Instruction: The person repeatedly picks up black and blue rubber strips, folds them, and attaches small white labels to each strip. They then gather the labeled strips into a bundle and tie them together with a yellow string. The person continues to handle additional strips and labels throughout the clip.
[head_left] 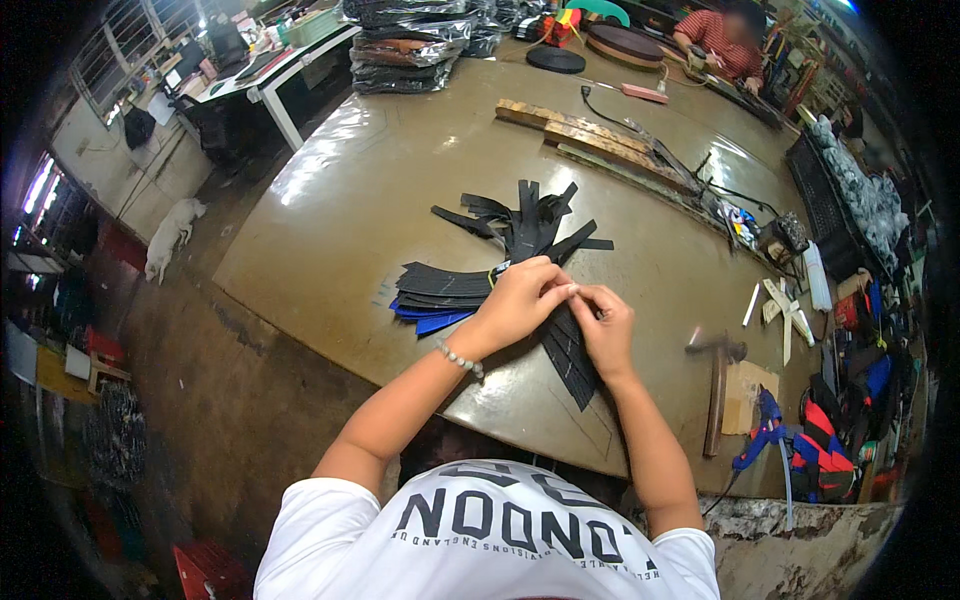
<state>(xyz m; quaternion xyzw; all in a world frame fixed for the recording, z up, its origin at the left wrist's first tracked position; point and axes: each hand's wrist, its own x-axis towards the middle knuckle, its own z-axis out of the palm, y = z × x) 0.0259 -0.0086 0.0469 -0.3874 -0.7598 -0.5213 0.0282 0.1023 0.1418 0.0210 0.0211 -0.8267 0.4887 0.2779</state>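
My left hand [522, 303] and my right hand [606, 328] meet at their fingertips above the table, both closed in a pinch. Whatever they hold between them is too small to make out. Below and around them lie black webbing strips [530, 222], fanned out loosely at the far side. To the left, under my left wrist, a stack of black strips [440, 282] has blue strips [440, 322] at its bottom. A thin yellow tie [492, 277] shows at that stack's inner end. Another bundle of black strips [570, 365] points toward me, partly behind my right hand.
Right of me on the table [330, 240] lie a hammer [716, 390], a wooden block [750, 395] and a blue glue gun [764, 432]. Farther off are long wooden bars [600, 145], plastic-wrapped stacks [405, 55] and rolls of webbing [625, 42]. A person [722, 45] sits at the far right.
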